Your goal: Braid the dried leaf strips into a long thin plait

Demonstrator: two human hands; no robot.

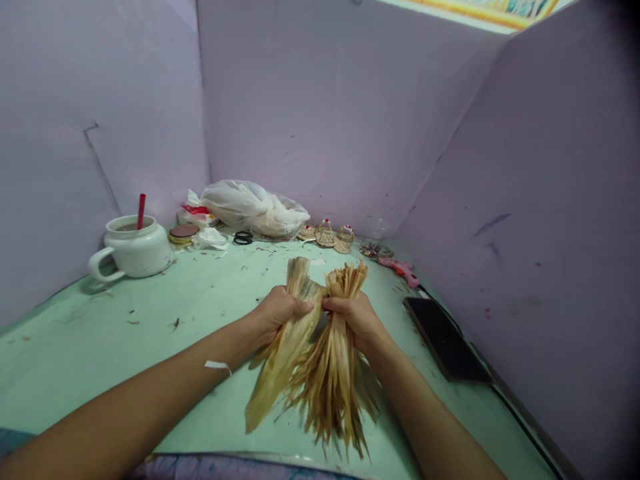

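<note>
My left hand (277, 312) is closed around a wide tan dried leaf strip (280, 363) that hangs down toward me. My right hand (356, 317) is closed around a bundle of thin dried leaf strips (330, 387), whose tops fan out above my fist and whose ends spread below. The two fists touch above the pale green table (100, 333). A small white scrap clings to my left forearm.
A white mug with a red straw (133, 248) stands at the left. A plastic bag (255, 208), scissors (243, 237) and small woven baskets (334, 237) lie at the back. A pink glue gun (400, 269) and a dark phone (444, 339) lie at the right. Lilac walls enclose the table.
</note>
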